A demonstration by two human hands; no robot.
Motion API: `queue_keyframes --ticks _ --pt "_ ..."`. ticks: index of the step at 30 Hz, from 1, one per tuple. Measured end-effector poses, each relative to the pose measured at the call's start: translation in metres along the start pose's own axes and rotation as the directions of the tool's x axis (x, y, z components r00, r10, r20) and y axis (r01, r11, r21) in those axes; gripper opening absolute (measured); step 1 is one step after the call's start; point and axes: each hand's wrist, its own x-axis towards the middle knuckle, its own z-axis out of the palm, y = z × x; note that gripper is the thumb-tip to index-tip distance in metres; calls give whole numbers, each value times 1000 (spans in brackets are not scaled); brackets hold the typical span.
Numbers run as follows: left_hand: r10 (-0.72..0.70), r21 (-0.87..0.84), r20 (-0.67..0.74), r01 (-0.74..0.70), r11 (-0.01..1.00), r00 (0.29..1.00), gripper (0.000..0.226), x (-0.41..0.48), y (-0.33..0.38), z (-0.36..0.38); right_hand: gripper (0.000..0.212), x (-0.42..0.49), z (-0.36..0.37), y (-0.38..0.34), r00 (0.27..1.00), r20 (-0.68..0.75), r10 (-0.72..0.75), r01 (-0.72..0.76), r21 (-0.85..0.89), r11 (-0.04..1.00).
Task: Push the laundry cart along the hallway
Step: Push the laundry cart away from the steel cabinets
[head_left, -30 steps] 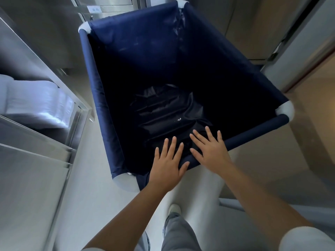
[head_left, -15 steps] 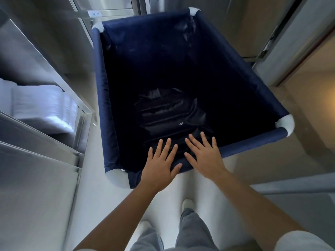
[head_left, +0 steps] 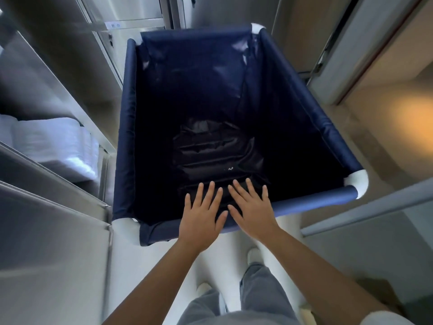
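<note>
Head view: laundry cart point(head_left: 131, 127) sits centre frame, navy fabric liner on a frame with white corner joints point(head_left: 357, 184). Liner is deep; dark crumpled fabric point(head_left: 210, 156) lies at the bottom.

Left hand point(head_left: 201, 219) and right hand point(head_left: 254, 214) both lie flat on the near rail point(head_left: 316, 202), palms down, side by side near the rail's middle. Grip state: both hands open, fingers spread and extended over the liner interior, not curled around the rail. Thumbs nearly meet between the 2 hands. Nothing is held in either hand; contact is palm-on-rail only.

Cart's near-left corner is just beside a stainless-steel shelf unit point(head_left: 54, 242) on the left; touching or apart, can't tell. White folded linens point(head_left: 54, 148) sit on a lower shelf of that unit.

Ahead of the cart: metal cabinet doors point(head_left: 131, 8). Right side: a grey door frame point(head_left: 365, 43) and a warm-lit beige floor area point(head_left: 398, 113).

Bottom of frame: grey trousers point(head_left: 262, 292) and 2 white shoes point(head_left: 254, 253) on a pale floor point(head_left: 145, 261), directly behind the cart.
</note>
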Motion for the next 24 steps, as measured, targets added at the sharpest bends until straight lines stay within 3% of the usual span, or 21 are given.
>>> queue_keyframes --ticks 6,9,19,24 --pt "-25 -14 33 25 1000 999 61 -14 -6 11 56 -10 -3 37 946 263 190 -141 -193 971" --pt "-37 -15 29 37 999 999 59 -22 0 11 54 -20 -9 42 929 323 183 -107 -239 965" --pt "-122 36 75 120 992 990 59 -47 2 16 55 -46 -4 9 927 345 149 -90 -180 979" --pt "-91 25 40 90 996 995 64 -71 4 3 59 -63 5 -3 947 306 101 -67 -120 991"
